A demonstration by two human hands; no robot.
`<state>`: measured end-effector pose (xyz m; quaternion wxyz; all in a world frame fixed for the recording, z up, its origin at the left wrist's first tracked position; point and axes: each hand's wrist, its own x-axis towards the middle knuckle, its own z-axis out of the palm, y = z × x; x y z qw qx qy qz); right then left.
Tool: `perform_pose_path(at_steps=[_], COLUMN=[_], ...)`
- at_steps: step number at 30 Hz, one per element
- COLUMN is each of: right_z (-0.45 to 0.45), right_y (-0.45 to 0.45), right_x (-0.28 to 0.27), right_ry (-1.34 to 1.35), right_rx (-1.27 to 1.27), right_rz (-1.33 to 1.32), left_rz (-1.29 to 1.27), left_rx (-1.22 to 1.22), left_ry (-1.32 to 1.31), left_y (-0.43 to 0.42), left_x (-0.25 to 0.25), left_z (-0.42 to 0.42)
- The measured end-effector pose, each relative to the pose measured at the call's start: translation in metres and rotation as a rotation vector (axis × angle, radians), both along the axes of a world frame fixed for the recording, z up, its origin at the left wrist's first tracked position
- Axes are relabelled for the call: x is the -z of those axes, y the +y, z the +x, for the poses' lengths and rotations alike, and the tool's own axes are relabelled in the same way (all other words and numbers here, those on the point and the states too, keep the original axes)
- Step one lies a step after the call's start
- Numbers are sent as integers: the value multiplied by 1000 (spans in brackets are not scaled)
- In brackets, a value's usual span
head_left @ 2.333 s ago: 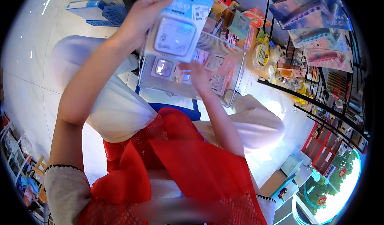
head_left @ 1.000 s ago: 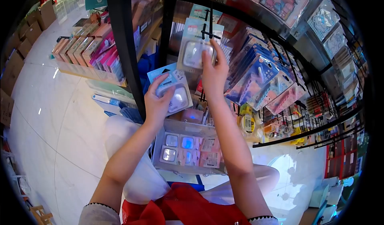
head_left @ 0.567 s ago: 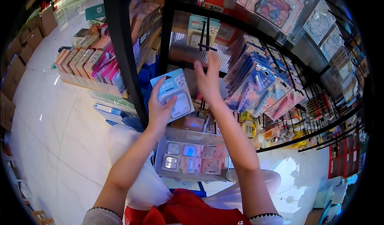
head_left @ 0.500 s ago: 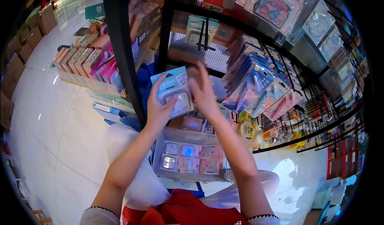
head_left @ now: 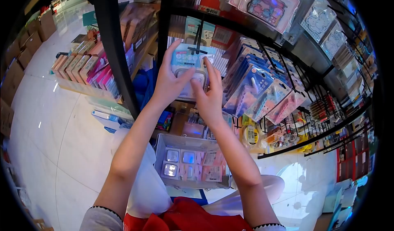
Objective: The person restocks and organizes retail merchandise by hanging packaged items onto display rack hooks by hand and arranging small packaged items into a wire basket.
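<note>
Both hands hold up a light blue carded blister pack [head_left: 185, 58] at the front end of a black display hook [head_left: 198, 48]. My left hand [head_left: 169, 83] grips its left side, fingers behind the card and thumb across the clear plastic. From the right, my right hand [head_left: 210, 99] closes on the pack's other edge, thumb in front. A similar blister pack [head_left: 193, 28] hangs farther back on that hook. Whether the hook's tip passes through the card's hole cannot be made out.
Below my hands, a grey bin [head_left: 193, 185] holds several boxed packs. Blue and pink carded packs [head_left: 250, 83] hang close on the right. A black rack post [head_left: 111, 38] stands at left, with boxes [head_left: 78, 65] on a shelf beyond it.
The pack has moved up and away from me to the hook. My right hand, blurred and apart before, now grips the pack's right side.
</note>
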<state>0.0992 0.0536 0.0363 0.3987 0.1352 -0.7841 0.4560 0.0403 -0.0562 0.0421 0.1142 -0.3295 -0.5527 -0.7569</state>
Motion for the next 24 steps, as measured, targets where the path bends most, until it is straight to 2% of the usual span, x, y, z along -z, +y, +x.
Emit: perform_pose_path(at_steps=[3,7,10,15,19,22,24], right_z=[-22,-69,-107,-135,-133,-94,-47], right_y=[1,11,23,23,23,21,24], right_x=[7,5,9,7,12,24,39], right_ry=[64,-7,48,-140,-122,-19,-167], right_rx=[124,153,243,359,331,437,185], right_rz=[79,23,110,16,42,319,320], left_rz=[-18,-121,-286,-364,-434,-430,-517], left_rx=[-15,-60,-399,-494,-629,-679,-653], left_ry=[43,87,242,204,262,245,333], left_y=[5,25,45,61,60,49,36], left_x=[1,2,2,2,12,28,48], left_z=[-18,-76,-105,-131,-131,-101,-76])
